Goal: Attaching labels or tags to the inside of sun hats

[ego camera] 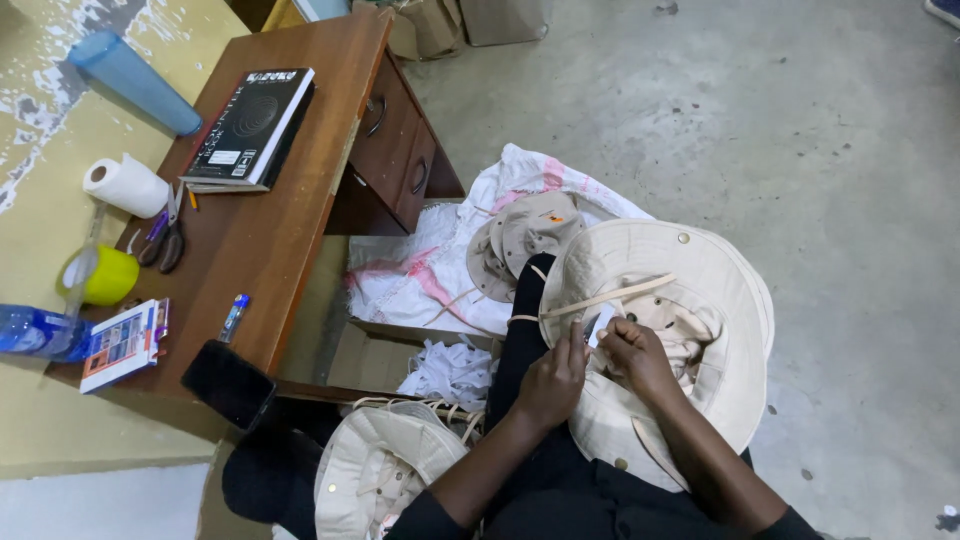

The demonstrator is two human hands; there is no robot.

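Nearest the lens, at 6 o'clock, I log both forearms converging over the lap. The left hand (550, 385) and right hand (640, 358) meet inside an upturned cream bucket hat (700, 290); each pinches a small white tag (601, 324) between thumb and fingertips, both grips closed on it. The hat lies crown-down across the knees, probably so the lining faces up. Its chin strap (610, 296) crosses the opening. A second cream hat (385, 465) rests at 7 o'clock. More hats (525, 235) lie on a white sack (430, 270) at 12. Wooden desk (290, 190) at 10, with scissors (165, 240).
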